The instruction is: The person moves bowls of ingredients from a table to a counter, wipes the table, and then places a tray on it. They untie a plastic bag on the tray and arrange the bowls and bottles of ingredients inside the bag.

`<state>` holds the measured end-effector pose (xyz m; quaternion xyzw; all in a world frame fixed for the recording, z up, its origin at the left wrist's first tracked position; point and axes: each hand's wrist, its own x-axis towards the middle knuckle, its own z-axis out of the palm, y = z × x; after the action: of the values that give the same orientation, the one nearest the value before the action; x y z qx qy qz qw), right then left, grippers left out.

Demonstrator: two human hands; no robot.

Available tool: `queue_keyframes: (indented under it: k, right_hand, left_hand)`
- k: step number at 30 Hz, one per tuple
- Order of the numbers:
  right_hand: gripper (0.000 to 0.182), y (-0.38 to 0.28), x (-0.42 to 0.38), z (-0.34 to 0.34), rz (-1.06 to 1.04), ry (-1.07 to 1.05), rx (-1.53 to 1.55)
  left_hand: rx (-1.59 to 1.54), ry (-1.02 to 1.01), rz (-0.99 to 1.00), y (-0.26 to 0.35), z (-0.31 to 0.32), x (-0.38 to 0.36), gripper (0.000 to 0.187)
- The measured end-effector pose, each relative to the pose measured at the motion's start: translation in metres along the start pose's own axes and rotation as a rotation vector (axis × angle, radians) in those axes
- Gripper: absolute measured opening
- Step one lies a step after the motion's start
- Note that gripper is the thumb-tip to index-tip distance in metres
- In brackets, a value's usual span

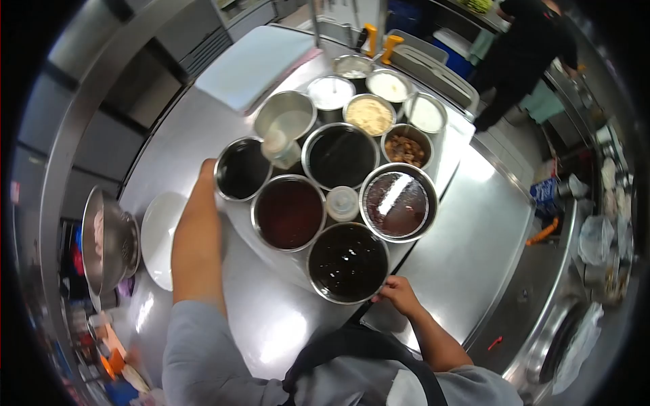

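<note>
Several round steel pots stand grouped close together in front of me. My left hand (208,166) is at the outer side of the left pot of dark liquid (243,169); its fingers are hidden behind the wall. The front pot of dark liquid (348,262) is nearest my body. My right hand (397,295) is closed at its lower right side, fingertips right at the rim; what they grip I cannot tell. Beside these are a pot of reddish-brown liquid (289,212), a film-covered pot (399,203) and a middle dark pot (340,157).
Behind stand a pot of pale powder (370,115), a pot of brown chunks (407,147) and white-filled pots. A pale cutting board (257,66) lies at the back left. A white plate (162,240) and steel colander (112,240) are left. A person in black (535,54) stands back right.
</note>
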<state>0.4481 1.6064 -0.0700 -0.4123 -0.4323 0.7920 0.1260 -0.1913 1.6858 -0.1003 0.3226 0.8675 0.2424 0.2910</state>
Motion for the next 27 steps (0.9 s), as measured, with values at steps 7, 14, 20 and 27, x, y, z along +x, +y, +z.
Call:
queue_keyframes:
  k: [7,14,20,27]
  right_hand:
    - [0.027,-0.075,0.021,-0.086,-0.413,0.37,0.352]
    - [0.026,-0.263,0.114,-0.12,-0.578,0.567,0.242]
    - [0.031,-0.259,0.173,-0.141,-0.309,0.613,0.01]
    - [0.034,-0.27,0.184,-0.144,-0.35,0.741,-0.053]
  left_hand:
    - [-0.815,0.267,-0.283,0.085,-0.029,-0.1,0.044]
    - [-1.026,0.502,0.261,0.132,-0.007,-0.249,0.032]
    - [-0.779,0.238,0.256,0.083,0.056,-0.388,0.017]
    - [-0.419,-0.807,0.422,0.114,0.127,-0.477,0.044]
